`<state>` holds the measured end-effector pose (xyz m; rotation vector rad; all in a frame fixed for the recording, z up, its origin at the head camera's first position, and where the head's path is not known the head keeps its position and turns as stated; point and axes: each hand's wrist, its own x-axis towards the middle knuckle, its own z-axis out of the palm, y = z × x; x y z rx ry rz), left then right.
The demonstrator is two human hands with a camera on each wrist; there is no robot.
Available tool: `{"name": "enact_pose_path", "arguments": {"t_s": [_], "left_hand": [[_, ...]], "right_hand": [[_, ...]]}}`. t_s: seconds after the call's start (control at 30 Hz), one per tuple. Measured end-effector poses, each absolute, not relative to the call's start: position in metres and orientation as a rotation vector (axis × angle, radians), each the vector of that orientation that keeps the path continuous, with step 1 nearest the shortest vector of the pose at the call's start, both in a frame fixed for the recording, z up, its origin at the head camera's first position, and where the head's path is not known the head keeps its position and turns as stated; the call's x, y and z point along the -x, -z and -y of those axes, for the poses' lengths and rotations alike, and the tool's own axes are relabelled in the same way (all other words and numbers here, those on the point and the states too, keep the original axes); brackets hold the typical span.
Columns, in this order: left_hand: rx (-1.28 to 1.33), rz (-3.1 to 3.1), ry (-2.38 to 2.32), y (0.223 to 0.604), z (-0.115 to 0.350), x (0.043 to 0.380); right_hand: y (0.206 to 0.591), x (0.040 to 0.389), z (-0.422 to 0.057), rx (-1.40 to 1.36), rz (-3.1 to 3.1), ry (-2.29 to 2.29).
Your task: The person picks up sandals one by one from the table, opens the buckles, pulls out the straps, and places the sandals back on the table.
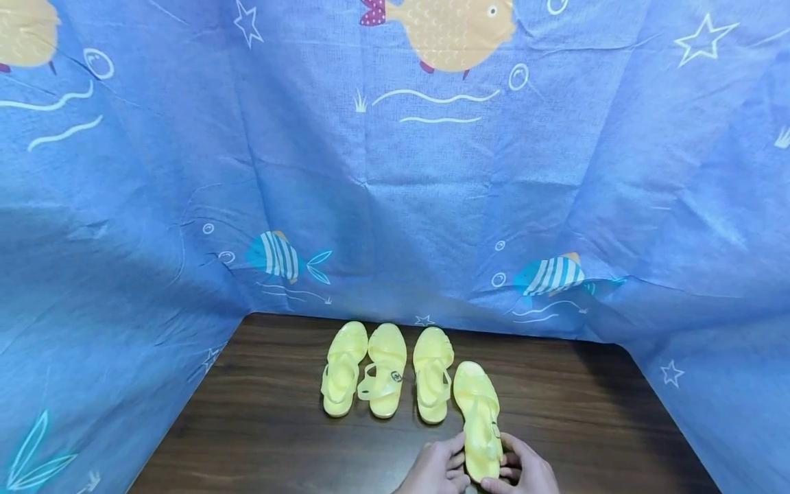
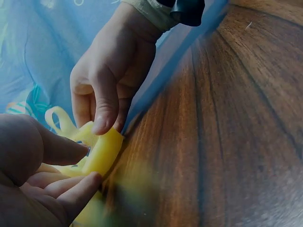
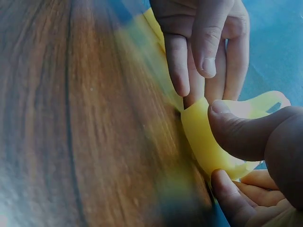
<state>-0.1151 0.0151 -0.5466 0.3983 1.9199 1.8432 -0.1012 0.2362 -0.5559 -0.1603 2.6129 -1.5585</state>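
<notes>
A pale yellow sandal (image 1: pixel 479 412), the rightmost of a row, lies nearer the front than the others, its heel toward me. At its heel end, my left hand (image 1: pixel 435 468) holds the left side, with thumb and fingertips at the edge in the left wrist view. On the right side my right hand (image 1: pixel 523 468) grips the heel (image 3: pixel 201 135), thumb on top and fingers beneath. A loose strap loop (image 2: pixel 59 118) sticks up beside the hands. Part of the sandal's toe end is hidden behind the hands in both wrist views.
To the left, more yellow sandals stand in a row: one sandal (image 1: pixel 433 370) nearest, then another sandal (image 1: pixel 385 374) and a farther sandal (image 1: pixel 345 367). All lie on a dark wooden table (image 1: pixel 259 425). A blue fish-print cloth (image 1: pixel 426 206) hangs around the back and sides.
</notes>
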Motion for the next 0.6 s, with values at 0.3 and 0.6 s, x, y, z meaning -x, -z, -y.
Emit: {"name": "enact_pose_path", "arguments": {"t_s": [0.3, 0.6], "left_hand": [[-0.283, -1.983, -1.876, 0.549, -0.014, 0.113], [-0.292, -2.011, -1.831, 0.549, -0.007, 0.106]], "right_hand": [[0.554, 0.097, -0.238, 0.154, -2.653, 1.509], [0.556, 0.087, -0.233, 0.092, -2.718, 1.499]]}}
